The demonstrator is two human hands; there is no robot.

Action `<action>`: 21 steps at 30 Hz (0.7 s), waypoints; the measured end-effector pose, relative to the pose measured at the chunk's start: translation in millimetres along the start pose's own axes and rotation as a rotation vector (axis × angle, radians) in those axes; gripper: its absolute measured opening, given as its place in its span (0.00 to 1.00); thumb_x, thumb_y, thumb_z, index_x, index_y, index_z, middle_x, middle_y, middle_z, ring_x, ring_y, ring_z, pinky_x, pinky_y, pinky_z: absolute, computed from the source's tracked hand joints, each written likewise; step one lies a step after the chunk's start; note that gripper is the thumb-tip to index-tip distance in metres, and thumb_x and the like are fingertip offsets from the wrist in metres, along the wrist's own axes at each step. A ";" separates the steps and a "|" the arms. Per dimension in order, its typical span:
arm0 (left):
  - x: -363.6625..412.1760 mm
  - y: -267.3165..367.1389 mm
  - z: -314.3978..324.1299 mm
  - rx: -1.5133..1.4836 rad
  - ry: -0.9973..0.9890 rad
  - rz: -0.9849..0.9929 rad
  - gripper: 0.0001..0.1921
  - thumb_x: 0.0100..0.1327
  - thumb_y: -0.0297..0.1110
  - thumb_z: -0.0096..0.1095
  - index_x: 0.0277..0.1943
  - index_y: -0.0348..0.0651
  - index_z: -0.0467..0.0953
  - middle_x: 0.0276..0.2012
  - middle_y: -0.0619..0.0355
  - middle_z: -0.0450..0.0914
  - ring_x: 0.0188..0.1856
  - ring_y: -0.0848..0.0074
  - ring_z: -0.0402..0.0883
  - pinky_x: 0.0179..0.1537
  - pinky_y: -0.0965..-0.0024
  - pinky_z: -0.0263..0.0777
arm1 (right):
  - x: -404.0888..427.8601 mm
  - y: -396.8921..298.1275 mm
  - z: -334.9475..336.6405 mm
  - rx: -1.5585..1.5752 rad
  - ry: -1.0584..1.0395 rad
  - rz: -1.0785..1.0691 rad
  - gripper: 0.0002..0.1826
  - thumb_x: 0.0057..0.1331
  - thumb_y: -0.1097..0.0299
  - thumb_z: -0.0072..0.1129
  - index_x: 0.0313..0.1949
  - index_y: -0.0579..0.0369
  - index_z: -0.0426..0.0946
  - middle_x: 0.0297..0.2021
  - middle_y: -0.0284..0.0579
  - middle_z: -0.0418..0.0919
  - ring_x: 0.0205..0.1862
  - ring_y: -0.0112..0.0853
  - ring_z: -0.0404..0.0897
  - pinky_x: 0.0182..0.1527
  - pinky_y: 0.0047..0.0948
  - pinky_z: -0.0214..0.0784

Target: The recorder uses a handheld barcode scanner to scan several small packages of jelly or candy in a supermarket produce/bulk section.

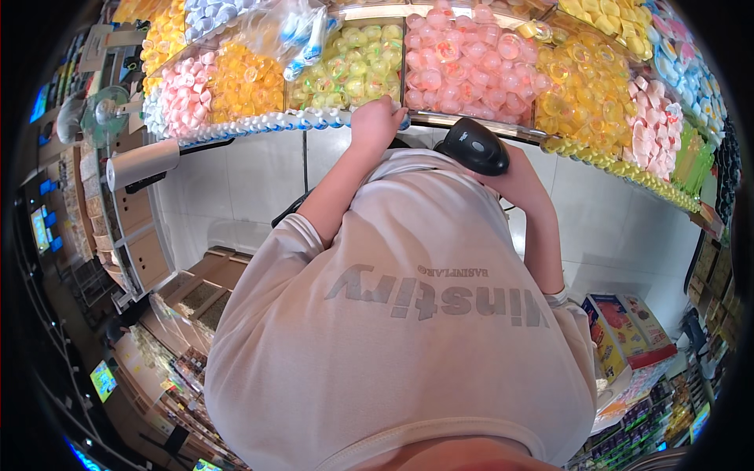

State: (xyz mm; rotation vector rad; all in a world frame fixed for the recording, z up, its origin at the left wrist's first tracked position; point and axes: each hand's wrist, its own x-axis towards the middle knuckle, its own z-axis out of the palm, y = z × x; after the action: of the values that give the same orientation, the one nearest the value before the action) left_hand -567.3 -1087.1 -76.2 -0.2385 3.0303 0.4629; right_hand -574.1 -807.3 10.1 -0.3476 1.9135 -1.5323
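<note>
My left hand (375, 125) is closed at the front edge of the display, on or against a row of white-and-blue wrapped pieces (283, 122); its fingertips are partly hidden, so a grip is unclear. In my right hand (521, 176) is a black handheld barcode scanner (476, 147), held close to my shirt at the display's edge. Green round jelly cups (359, 62) fill the bin beyond my left hand. Pink round cups (471, 65) lie in the bin beyond the scanner. A clear plastic bag (283, 29) with blue-and-white packets rests over the bins at the upper left.
Orange cups (247, 76) and yellow cups (580, 94) fill bins to either side. A white roll (143, 165) juts from the display's left end. Colourful boxes (627, 329) stand at the lower right, a wooden bin unit (221, 268) at the lower left. A green fan (105, 116) stands left.
</note>
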 end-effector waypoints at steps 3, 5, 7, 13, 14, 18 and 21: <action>-2.6 -2.4 5.0 -0.012 -0.024 -0.003 0.17 0.59 0.45 0.67 0.30 0.37 0.77 0.24 0.44 0.81 0.30 0.52 0.83 0.33 0.53 0.75 | 1.6 0.5 -0.1 -0.001 -0.002 -0.008 0.28 0.54 0.69 0.74 0.54 0.58 0.76 0.44 0.42 0.84 0.46 0.26 0.80 0.52 0.29 0.71; -4.0 -3.3 11.2 0.000 -0.058 -0.006 0.17 0.59 0.45 0.67 0.30 0.37 0.77 0.25 0.44 0.81 0.31 0.52 0.83 0.34 0.53 0.75 | 2.8 0.3 0.4 0.002 -0.008 -0.005 0.28 0.54 0.69 0.74 0.54 0.58 0.76 0.44 0.42 0.84 0.46 0.26 0.80 0.52 0.29 0.71; -3.9 0.2 12.1 -0.003 -0.079 -0.018 0.17 0.59 0.45 0.67 0.30 0.36 0.77 0.25 0.43 0.81 0.31 0.52 0.83 0.34 0.53 0.76 | 3.6 -0.1 -0.1 0.006 -0.008 -0.001 0.27 0.54 0.69 0.74 0.54 0.58 0.77 0.44 0.42 0.84 0.46 0.25 0.80 0.52 0.28 0.71; 6.0 0.6 25.3 0.025 -0.120 0.018 0.17 0.60 0.45 0.66 0.33 0.36 0.77 0.27 0.44 0.82 0.33 0.53 0.84 0.36 0.54 0.76 | 5.9 -2.8 0.0 0.008 -0.016 0.016 0.27 0.54 0.70 0.74 0.53 0.61 0.76 0.44 0.39 0.83 0.46 0.23 0.77 0.52 0.28 0.70; 6.6 0.7 27.7 0.033 -0.125 0.014 0.17 0.60 0.45 0.66 0.34 0.36 0.77 0.27 0.44 0.83 0.33 0.53 0.84 0.36 0.54 0.76 | 6.5 -2.6 0.2 0.009 -0.020 0.018 0.27 0.54 0.70 0.75 0.53 0.61 0.76 0.44 0.39 0.82 0.46 0.23 0.77 0.52 0.28 0.70; 6.3 2.4 15.8 0.046 -0.184 -0.027 0.18 0.60 0.47 0.66 0.35 0.36 0.77 0.29 0.44 0.83 0.33 0.53 0.84 0.36 0.54 0.77 | 7.9 -2.0 -0.2 0.024 -0.027 0.022 0.27 0.54 0.69 0.75 0.53 0.61 0.76 0.45 0.40 0.82 0.46 0.23 0.77 0.53 0.28 0.70; -9.2 4.5 -28.2 0.019 -0.068 -0.105 0.18 0.60 0.47 0.66 0.36 0.38 0.79 0.28 0.45 0.83 0.33 0.55 0.84 0.35 0.55 0.76 | 6.8 -2.8 -0.5 0.024 0.001 0.012 0.27 0.54 0.69 0.75 0.53 0.61 0.76 0.45 0.39 0.82 0.46 0.23 0.77 0.53 0.28 0.70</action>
State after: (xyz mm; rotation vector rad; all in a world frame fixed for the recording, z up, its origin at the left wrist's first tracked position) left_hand -560.2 -1090.1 -47.2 -0.3707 2.9371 0.4243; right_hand -580.1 -811.6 10.6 -0.3242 1.8935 -1.5462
